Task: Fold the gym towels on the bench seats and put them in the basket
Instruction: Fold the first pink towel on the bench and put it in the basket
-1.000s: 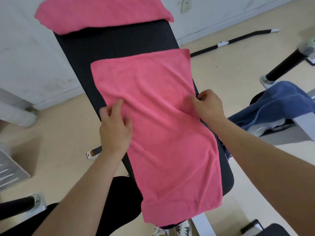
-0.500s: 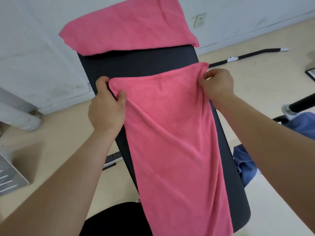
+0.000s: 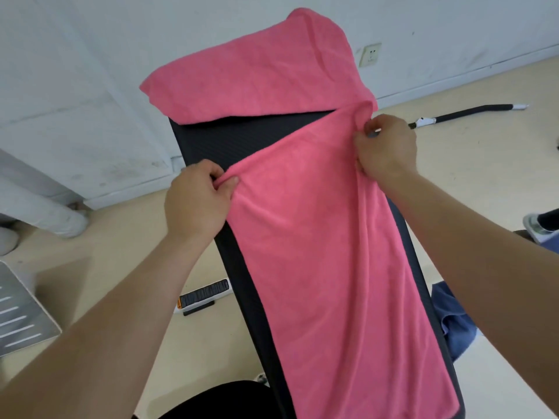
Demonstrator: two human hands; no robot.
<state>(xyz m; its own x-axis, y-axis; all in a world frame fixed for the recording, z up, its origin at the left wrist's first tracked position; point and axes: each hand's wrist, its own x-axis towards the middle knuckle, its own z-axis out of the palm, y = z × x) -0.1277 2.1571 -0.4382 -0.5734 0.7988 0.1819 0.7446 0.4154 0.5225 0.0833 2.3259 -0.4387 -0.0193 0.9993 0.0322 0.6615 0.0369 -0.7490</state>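
Pink terry cloth fills most of my view: a long pink towel (image 3: 332,267) lies lengthwise down the black padded table (image 3: 242,140), and its near end runs out past the bottom of the view; my left hand (image 3: 196,204) pinches the towel's far left corner between thumb and curled fingers, at the table's left edge; my right hand (image 3: 385,146) grips the far right corner, bunched inside curled fingers, farther up the table; the towel's far edge runs slanted between the two hands, and soft creases fall away from each grip.

A second pink towel (image 3: 257,77) lies draped across the far end of the table; whether its near right corner touches the corner in my right hand, I cannot tell.

A blue cloth (image 3: 453,322) shows to the right of the table, partly behind my right forearm; a black bar (image 3: 472,111) lies on the cream floor (image 3: 90,252) near the wall; a white socket (image 3: 370,54) sits low on that wall; a grey slotted metal plate (image 3: 18,316) lies at the left edge.
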